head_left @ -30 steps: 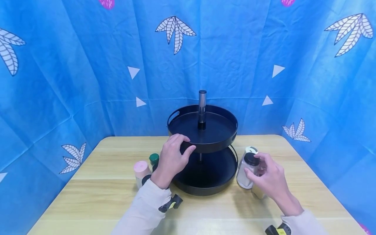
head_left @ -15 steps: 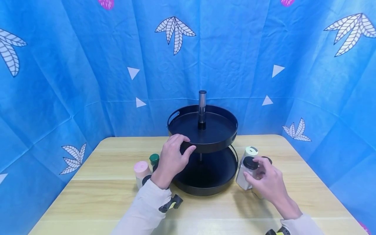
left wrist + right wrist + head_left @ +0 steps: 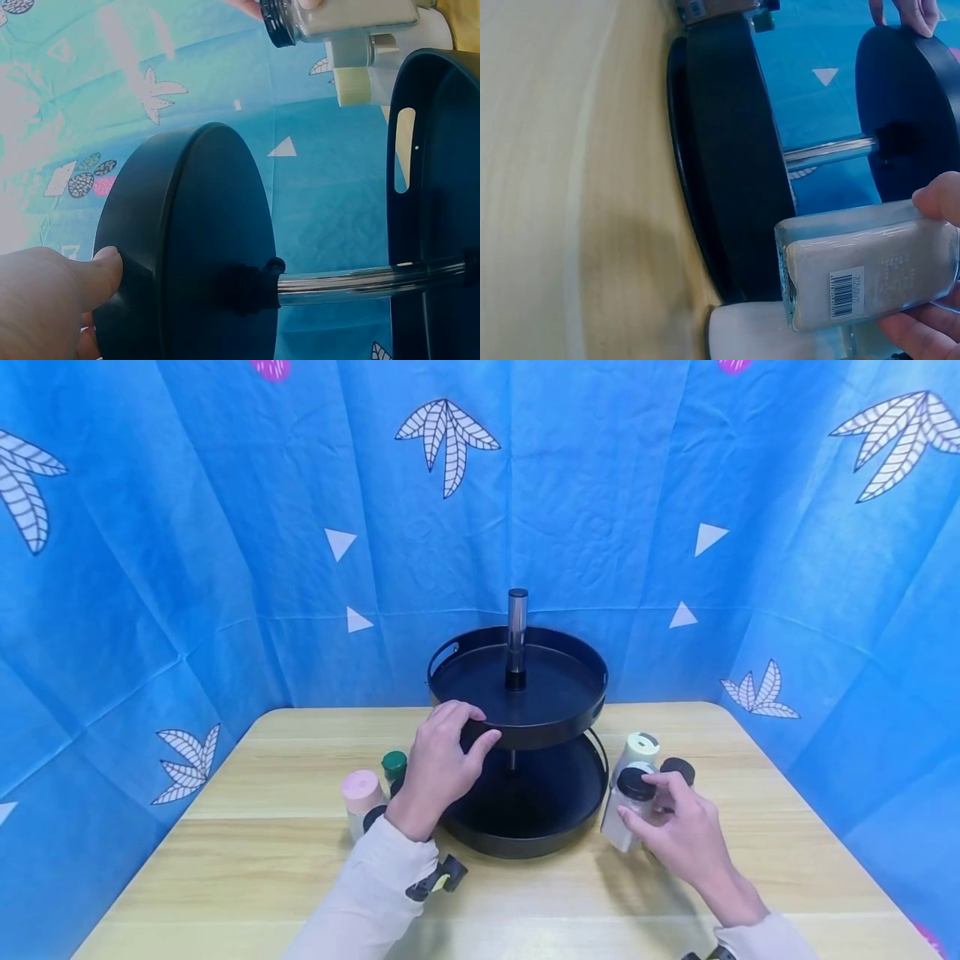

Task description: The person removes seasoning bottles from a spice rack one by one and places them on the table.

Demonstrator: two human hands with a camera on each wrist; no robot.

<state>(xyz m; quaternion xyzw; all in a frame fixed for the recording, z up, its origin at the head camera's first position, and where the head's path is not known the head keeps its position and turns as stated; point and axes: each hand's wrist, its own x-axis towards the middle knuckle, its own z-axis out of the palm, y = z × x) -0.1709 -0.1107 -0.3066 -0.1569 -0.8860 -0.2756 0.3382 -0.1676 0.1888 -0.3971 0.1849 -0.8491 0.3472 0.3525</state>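
Note:
A black two-tier round tray (image 3: 551,697) stands mid-table on a metal centre post. My left hand (image 3: 437,764) grips the upper tier's front left edge, the thumb (image 3: 105,274) against its outer wall. To the right of the tray, my right hand (image 3: 693,839) holds a squarish glass jar (image 3: 618,828) by thumb and fingers near its black lid. Pale powder fills the jar (image 3: 866,277), which leans with its base toward the tray and bears a barcode label. The lower tier (image 3: 528,793) is bare where it shows.
Behind the held jar stand a bottle with a pale yellow lid (image 3: 642,745) and another jar with a black lid (image 3: 678,770). Left of the tray are a pink-lidded container (image 3: 362,789) and a green-capped bottle (image 3: 393,765), partly behind my left forearm. A blue curtain (image 3: 585,527) surrounds the table.
My right hand has shifted the black-lidded jar slightly left and toward me, and the jar tilts more. The other black lid behind it has come into sight. My left hand has stayed put.

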